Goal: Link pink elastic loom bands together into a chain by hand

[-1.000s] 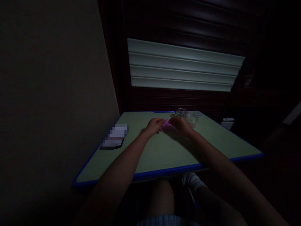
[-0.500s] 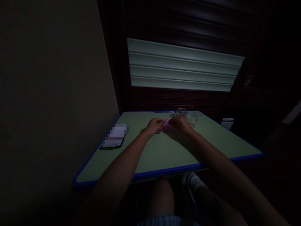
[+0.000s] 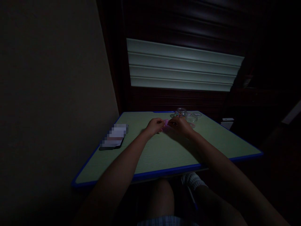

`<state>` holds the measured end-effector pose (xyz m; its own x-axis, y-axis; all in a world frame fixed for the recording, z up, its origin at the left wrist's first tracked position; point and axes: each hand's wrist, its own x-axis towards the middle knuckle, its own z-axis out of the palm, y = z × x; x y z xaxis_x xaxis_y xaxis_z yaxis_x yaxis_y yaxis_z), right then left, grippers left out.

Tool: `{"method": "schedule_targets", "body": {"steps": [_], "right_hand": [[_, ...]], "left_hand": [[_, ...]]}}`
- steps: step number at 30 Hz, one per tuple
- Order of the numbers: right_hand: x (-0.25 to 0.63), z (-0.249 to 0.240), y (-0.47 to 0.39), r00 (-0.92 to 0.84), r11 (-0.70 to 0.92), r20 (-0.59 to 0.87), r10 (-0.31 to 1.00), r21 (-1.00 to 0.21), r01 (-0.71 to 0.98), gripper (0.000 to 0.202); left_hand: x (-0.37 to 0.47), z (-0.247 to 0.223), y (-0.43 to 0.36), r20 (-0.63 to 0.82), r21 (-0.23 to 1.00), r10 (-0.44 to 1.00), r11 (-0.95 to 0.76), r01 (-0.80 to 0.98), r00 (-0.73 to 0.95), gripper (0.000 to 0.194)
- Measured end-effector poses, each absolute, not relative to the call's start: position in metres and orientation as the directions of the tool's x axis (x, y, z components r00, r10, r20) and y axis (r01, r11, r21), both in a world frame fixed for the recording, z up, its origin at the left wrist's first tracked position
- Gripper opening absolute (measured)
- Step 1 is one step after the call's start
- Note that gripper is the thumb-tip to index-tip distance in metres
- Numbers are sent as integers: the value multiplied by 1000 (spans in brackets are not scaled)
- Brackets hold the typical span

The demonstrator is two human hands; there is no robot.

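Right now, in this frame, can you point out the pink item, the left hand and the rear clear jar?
Pink item (image 3: 166,123): head view, on the part showing between both hands.
Left hand (image 3: 154,126): head view, on the back of the hand.
Rear clear jar (image 3: 181,112): head view, on its side below the rim.

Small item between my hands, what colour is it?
The small item is pinkish purple, showing best in the head view.

Dim light reaches the table (image 3: 162,153) — the far right nearly black
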<state>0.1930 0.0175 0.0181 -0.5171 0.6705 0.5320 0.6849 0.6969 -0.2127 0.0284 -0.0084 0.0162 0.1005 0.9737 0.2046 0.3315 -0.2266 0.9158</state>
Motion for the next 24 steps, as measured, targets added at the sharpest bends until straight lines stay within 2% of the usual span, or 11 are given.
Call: {"method": "schedule_targets", "body": {"steps": [3, 8, 12, 17, 21, 24], "right_hand": [[193, 15, 20, -507, 694, 526, 683, -251, 675, 21], [192, 11, 23, -462, 699, 544, 701, -398, 594, 23], [191, 8, 24, -446, 706, 554, 703, -469, 531, 29], [189, 3, 25, -501, 693, 485, 717, -568, 443, 33], [188, 1, 27, -506, 663, 442, 740, -601, 445, 32], [188, 3, 28, -470, 664, 473, 745, -585, 465, 29]], "left_hand": [[27, 15, -7, 209, 915, 974, -226, 333, 86, 17], [27, 14, -5, 219, 909, 975, -221, 352, 46, 15], [27, 15, -6, 222, 913, 975, -219, 345, 31, 14], [28, 14, -6, 218, 908, 973, -231, 350, 78, 18], [28, 12, -3, 222, 907, 971, -241, 344, 93, 18], [28, 10, -1, 213, 913, 974, -227, 340, 79, 18]]}}
